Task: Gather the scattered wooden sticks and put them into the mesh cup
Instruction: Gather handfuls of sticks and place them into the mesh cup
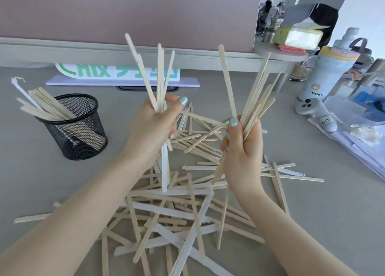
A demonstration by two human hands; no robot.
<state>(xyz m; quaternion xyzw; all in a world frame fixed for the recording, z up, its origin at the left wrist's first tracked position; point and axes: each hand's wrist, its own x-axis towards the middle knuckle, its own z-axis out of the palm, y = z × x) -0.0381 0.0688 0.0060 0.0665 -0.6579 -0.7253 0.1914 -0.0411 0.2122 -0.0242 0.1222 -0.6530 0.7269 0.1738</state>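
Note:
A big heap of pale wooden sticks lies scattered on the grey table in front of me. My left hand is raised above the heap and grips a bundle of several sticks that point upward. My right hand is raised beside it and holds another fan of several sticks, also upright. The black mesh cup stands at the left, apart from both hands, with several sticks leaning in it toward the left.
A white and green sign lies at the back under a grey partition. At the right stand a pale blue bottle, a white controller, papers and plastic boxes. A small shelf with tissues sits back right.

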